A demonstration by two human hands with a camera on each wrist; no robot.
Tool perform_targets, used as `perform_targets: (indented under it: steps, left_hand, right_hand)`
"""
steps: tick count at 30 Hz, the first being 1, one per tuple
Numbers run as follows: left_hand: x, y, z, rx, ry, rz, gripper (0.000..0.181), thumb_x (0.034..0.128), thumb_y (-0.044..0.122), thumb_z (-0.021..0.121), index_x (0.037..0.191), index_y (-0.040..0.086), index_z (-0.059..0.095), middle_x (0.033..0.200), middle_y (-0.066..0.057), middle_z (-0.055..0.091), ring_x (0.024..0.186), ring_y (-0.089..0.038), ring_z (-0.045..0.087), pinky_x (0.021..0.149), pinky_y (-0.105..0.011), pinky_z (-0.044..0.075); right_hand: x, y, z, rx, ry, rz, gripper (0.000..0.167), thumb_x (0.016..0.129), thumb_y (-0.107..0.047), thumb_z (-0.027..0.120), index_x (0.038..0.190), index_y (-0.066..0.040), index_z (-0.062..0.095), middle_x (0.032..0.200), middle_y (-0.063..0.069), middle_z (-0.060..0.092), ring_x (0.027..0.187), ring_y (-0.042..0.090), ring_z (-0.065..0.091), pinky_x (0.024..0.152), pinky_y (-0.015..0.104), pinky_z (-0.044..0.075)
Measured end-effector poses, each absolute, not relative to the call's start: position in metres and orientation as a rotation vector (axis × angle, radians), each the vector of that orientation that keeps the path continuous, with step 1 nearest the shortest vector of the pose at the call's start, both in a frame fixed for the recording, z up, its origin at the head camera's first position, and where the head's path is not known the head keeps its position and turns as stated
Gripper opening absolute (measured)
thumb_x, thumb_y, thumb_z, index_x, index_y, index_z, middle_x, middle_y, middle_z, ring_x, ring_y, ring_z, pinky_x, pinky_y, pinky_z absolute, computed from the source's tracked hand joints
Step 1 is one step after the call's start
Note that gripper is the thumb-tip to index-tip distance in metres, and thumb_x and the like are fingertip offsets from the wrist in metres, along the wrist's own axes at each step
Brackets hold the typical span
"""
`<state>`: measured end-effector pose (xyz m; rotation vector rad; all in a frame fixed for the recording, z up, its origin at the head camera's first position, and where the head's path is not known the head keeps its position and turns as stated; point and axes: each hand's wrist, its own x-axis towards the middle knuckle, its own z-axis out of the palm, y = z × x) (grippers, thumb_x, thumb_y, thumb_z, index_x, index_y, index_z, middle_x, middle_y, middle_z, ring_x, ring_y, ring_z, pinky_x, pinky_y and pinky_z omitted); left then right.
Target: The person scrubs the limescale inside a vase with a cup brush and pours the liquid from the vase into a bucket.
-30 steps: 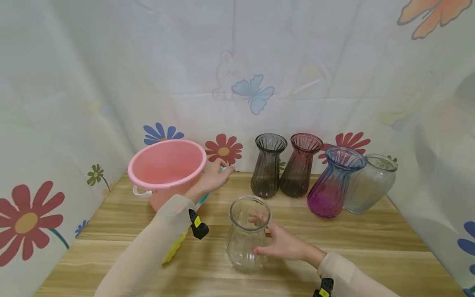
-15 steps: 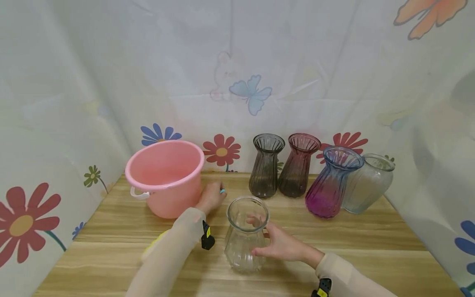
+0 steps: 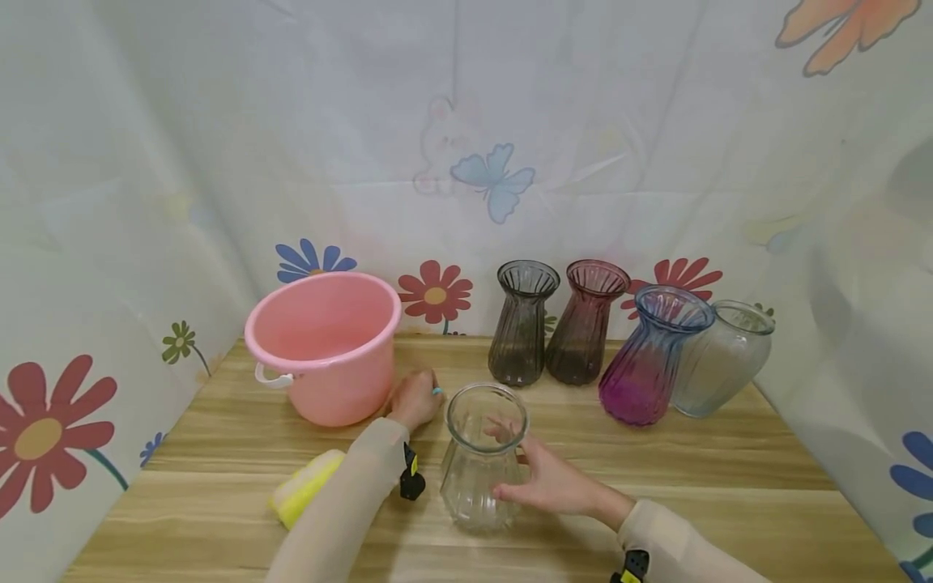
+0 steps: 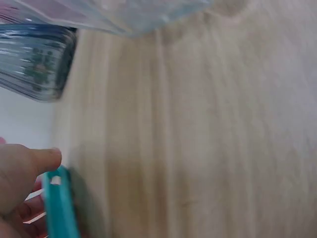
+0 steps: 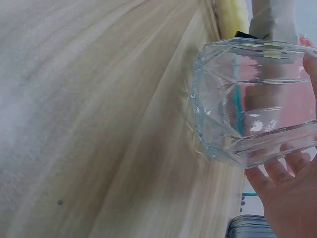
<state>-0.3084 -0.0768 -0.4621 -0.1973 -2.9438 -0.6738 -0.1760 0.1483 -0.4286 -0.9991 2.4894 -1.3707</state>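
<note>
In the head view, my left hand [image 3: 415, 399] is beside the pink bucket, low over the table. It holds the teal handle [image 4: 59, 206] of a sponge brush, with thumb and fingers around it in the left wrist view. The brush's yellow and white sponge head [image 3: 308, 488] lies by my left forearm, on or close above the tabletop; the sleeve hides the shaft. A clear glass vase [image 3: 481, 482] stands upright in front of me. My right hand [image 3: 557, 482] grips its right side, fingers behind and thumb in front, as the right wrist view of the vase [image 5: 262, 104] also shows.
A pink bucket [image 3: 342, 389] with a white handle stands at the back left of the wooden table [image 3: 641, 518]. Along the back right are a grey vase [image 3: 519, 340], a red-grey vase [image 3: 583, 340], a blue-purple vase [image 3: 649, 364] and a frosted clear vase [image 3: 722, 364].
My left hand has come down from beside the bucket's rim towards the tabletop, and the sponge head has swung left. My right hand and the clear vase have stayed put.
</note>
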Motion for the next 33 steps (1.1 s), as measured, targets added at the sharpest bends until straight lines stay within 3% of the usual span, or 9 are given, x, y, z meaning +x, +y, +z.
perform_targets:
  steps: [6, 11, 18, 21, 27, 33]
  left_hand:
    - [-0.300, -0.079, -0.433, -0.347, -2.932, -0.827, 0.023, 0.0814, 0.020, 0.066, 0.097, 0.005, 0.058, 0.095, -0.010, 0.057, 0.088, -0.024, 0.054, 0.076, -0.037, 0.045]
    - [-0.278, -0.088, -0.393, -0.523, -2.904, -0.959, 0.033, 0.0845, 0.024, 0.063, 0.113, 0.007, 0.057, 0.113, -0.007, 0.059, 0.105, -0.024, 0.055, 0.087, -0.039, 0.047]
    - [-0.240, -0.115, -0.333, -0.713, -2.677, -1.200, 0.029, 0.0891, 0.023, 0.058, 0.116, 0.011, 0.056, 0.115, -0.003, 0.060, 0.108, -0.021, 0.056, 0.090, -0.038, 0.047]
    - [-0.231, -0.131, -0.313, -0.757, -2.559, -1.253, 0.027, 0.0899, 0.018, 0.057, 0.115, 0.010, 0.055, 0.113, -0.003, 0.061, 0.106, -0.022, 0.058, 0.090, -0.040, 0.048]
    - [-0.227, -0.175, -0.293, -0.612, -2.460, -1.124, 0.025, 0.0905, 0.018, 0.055, 0.113, 0.006, 0.056, 0.111, -0.010, 0.061, 0.105, -0.027, 0.056, 0.090, -0.046, 0.045]
    - [-0.228, -0.224, -0.291, -0.265, -2.499, -1.069, 0.033, 0.0931, 0.025, 0.048, 0.117, 0.003, 0.054, 0.118, -0.017, 0.056, 0.110, -0.036, 0.051, 0.089, -0.052, 0.045]
  right_hand:
    - [-0.174, 0.148, -0.434, -0.982, 2.460, -1.410, 0.084, 0.081, -0.021, 0.070, 0.146, -0.022, 0.016, 0.141, 0.017, 0.036, 0.128, 0.037, 0.037, 0.093, 0.056, 0.040]
    - [-0.174, 0.146, -0.440, -0.936, 2.389, -1.474, 0.093, 0.076, -0.018, 0.074, 0.146, -0.022, 0.012, 0.145, 0.016, 0.029, 0.131, 0.037, 0.031, 0.094, 0.058, 0.037]
    - [-0.174, 0.142, -0.450, -0.930, 2.437, -1.519, 0.097, 0.072, -0.022, 0.077, 0.145, -0.023, 0.013, 0.144, 0.013, 0.032, 0.133, 0.035, 0.028, 0.103, 0.059, 0.024]
    - [-0.172, 0.140, -0.452, -0.902, 2.472, -1.522, 0.094, 0.071, -0.024, 0.078, 0.143, -0.019, 0.017, 0.143, 0.011, 0.034, 0.132, 0.034, 0.032, 0.103, 0.057, 0.025]
    - [-0.170, 0.136, -0.453, -0.841, 2.513, -1.551, 0.091, 0.070, -0.023, 0.079, 0.140, -0.017, 0.022, 0.141, 0.006, 0.039, 0.128, 0.029, 0.038, 0.100, 0.050, 0.033]
    - [-0.169, 0.134, -0.451, -0.857, 2.529, -1.596, 0.089, 0.069, -0.021, 0.080, 0.139, -0.014, 0.025, 0.139, 0.008, 0.041, 0.124, 0.030, 0.042, 0.094, 0.049, 0.039]
